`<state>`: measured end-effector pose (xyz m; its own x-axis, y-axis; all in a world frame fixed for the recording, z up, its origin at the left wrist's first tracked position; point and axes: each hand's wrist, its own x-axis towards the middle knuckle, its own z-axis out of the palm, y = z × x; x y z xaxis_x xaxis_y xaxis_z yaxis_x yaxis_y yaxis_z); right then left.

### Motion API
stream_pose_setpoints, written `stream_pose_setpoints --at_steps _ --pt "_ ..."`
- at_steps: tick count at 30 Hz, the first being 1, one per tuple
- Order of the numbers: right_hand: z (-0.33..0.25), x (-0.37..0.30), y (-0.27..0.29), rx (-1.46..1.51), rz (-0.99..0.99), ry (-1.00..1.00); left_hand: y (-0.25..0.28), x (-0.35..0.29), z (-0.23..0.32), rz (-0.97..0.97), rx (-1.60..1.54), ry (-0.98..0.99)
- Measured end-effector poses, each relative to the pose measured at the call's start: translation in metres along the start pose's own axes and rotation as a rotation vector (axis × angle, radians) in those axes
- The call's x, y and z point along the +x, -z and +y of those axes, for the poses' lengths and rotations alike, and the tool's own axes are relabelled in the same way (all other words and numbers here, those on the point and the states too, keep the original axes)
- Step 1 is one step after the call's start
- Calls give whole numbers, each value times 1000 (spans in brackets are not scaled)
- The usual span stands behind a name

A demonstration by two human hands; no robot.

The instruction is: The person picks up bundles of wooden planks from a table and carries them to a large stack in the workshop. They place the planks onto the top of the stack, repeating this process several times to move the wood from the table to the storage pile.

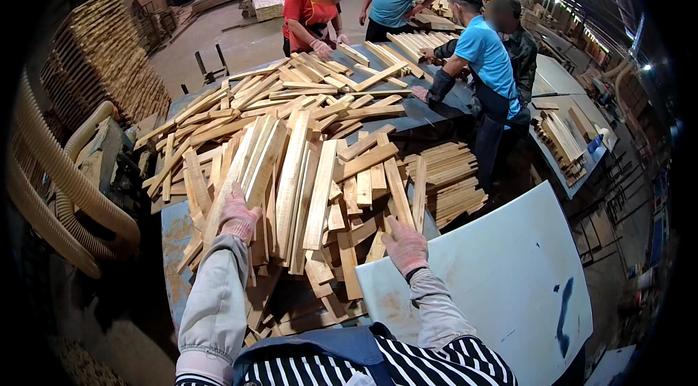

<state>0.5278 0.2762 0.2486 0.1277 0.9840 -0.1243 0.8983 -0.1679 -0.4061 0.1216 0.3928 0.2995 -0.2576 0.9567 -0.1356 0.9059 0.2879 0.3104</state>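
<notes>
My left hand [241,216], in a pinkish work glove, is closed round the near ends of a few pale wooden strips [251,157], which stand tilted up from the pile. My right hand [406,246], gloved alike, is closed at the near end of another wooden strip [395,186]. Its fingertips are partly hidden. Between my hands, more wooden strips [292,186] lean at steep angles. Beyond them a loose heap of strips [291,91] spreads over the blue-grey table [443,113].
A pale blue panel [494,277] lies at my right. Stacked strips [447,179] sit past my right hand. Several people, one in a red shirt [311,11], stand round the table's far side. Ribbed hoses [73,190] and a slatted timber stack [109,59] are at left.
</notes>
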Motion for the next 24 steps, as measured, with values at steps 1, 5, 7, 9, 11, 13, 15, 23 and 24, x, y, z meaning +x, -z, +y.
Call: stream_pose_setpoints --at_steps 1,5,7,9,11,13,15,23,24 --pt "0 0 0 -4 0 0 -1 2 -2 7 16 -6" --pt "1 1 -3 -21 10 3 -9 9 -11 26 48 -24" --pt "1 1 -3 -29 14 4 -9 9 -10 26 47 -25" --pt "2 1 -3 -37 15 2 -7 7 -6 21 42 -23" --pt "0 0 -2 -38 13 -1 -8 8 -9 24 40 -27" --pt "1 0 -3 -34 19 4 -11 10 -12 31 45 -31" --pt "4 1 -8 -23 31 17 -13 12 -14 41 58 -35" --pt "5 1 -7 -32 29 10 -9 10 -9 16 -3 -14" --pt "6 1 -8 -29 36 16 -9 10 -8 20 4 -13"
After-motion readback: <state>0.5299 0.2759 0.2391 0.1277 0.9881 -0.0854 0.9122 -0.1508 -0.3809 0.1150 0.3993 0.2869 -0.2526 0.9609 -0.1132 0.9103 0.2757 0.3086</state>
